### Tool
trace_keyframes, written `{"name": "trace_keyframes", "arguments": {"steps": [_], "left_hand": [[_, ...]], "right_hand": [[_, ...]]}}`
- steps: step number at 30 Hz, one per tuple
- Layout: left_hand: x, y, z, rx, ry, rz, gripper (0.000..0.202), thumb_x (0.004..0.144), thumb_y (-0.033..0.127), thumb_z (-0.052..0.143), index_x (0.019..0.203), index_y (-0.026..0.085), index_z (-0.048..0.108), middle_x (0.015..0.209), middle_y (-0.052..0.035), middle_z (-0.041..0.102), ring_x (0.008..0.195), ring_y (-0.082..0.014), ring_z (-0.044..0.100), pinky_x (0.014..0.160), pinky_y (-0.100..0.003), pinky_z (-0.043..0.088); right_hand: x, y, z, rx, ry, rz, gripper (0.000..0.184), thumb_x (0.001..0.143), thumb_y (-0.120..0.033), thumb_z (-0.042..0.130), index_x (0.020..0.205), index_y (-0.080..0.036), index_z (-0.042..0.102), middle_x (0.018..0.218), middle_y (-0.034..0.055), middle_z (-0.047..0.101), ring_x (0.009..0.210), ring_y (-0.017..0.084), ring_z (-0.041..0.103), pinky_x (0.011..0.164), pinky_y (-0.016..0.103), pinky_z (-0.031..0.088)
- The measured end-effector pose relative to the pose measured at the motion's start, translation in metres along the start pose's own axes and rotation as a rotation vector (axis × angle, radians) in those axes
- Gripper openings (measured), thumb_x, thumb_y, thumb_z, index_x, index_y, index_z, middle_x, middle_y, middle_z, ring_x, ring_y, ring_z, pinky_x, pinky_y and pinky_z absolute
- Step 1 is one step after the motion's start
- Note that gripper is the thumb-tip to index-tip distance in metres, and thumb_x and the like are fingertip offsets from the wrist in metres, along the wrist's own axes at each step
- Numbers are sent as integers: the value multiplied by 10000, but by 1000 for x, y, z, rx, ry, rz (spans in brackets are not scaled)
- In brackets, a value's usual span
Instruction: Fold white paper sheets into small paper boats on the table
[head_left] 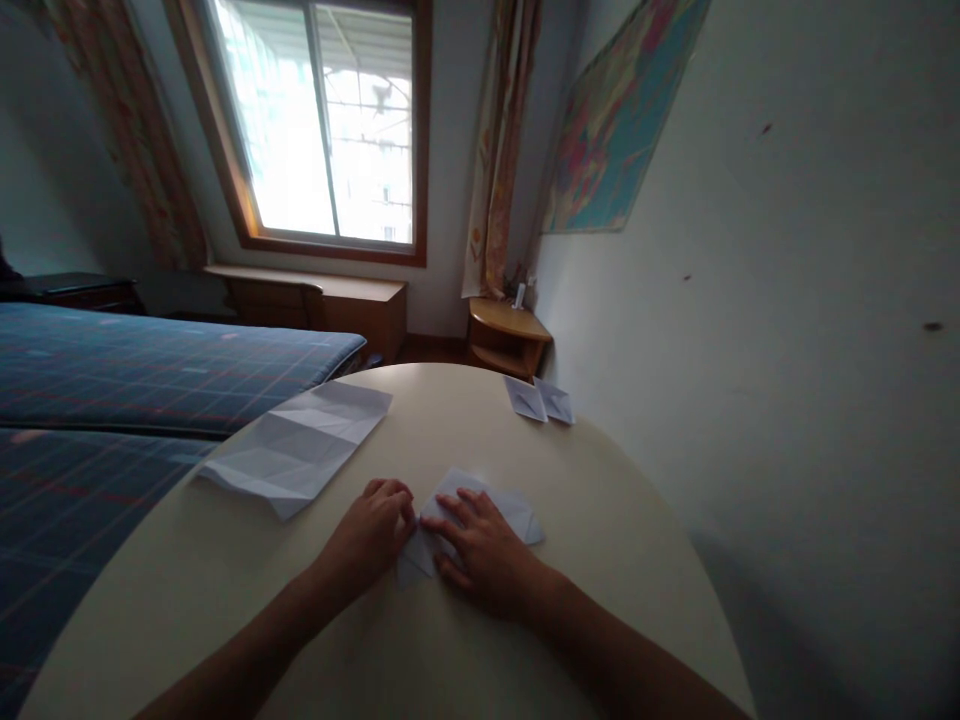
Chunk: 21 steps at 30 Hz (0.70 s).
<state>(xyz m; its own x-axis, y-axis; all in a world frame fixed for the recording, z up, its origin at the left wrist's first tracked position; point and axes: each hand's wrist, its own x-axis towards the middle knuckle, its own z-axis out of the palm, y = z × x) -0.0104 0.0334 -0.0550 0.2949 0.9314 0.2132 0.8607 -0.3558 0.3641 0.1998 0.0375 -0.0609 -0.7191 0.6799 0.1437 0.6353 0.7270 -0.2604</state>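
A small folded white paper (517,510) lies near the front of a round cream table (420,640). My right hand (484,545) rests flat on top of it, fingers spread, pressing it down. My left hand (371,530) sits just left of it with fingers curled, its fingertips pinching the paper's left edge. A larger creased white sheet (296,445) lies unfolded at the table's left side, beyond my left hand. Two small folded paper pieces (540,400) lie side by side at the table's far right edge.
A bed with a blue plaid cover (150,365) runs along the left of the table. A white wall (750,350) stands close on the right, with a map (619,120) on it. A window (330,120), a low wooden bench and a corner shelf (506,335) are at the back.
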Motion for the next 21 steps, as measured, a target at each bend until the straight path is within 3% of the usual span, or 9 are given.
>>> {"name": "trace_keyframes", "arguments": {"steps": [7,15,21], "left_hand": [[-1,18,-5,127,-139,11,214,905,104,461,862,191,651,916,-71,703,922,-221,632,797,-316,475],[0,16,-8,171,-173,71,221,924,133,475,921,206,683,923,-67,723,934,-215,656,784,-299,483],[0,14,-23,197,-259,107,197,909,180,532,924,216,725,961,-89,712,896,-202,678,774,-284,497]], "right_hand": [[0,1,2,0,23,50,488,951,-451,441,1396,-252,470,1488,94,436,1378,317,350,1148,533,222],[0,-1,1,-23,34,91,521,937,-454,454,1411,-237,454,1476,97,446,1362,302,354,1148,492,219],[3,-3,-2,-51,15,97,580,911,-489,492,1452,-294,413,1458,85,442,1337,301,349,1141,487,190]]}}
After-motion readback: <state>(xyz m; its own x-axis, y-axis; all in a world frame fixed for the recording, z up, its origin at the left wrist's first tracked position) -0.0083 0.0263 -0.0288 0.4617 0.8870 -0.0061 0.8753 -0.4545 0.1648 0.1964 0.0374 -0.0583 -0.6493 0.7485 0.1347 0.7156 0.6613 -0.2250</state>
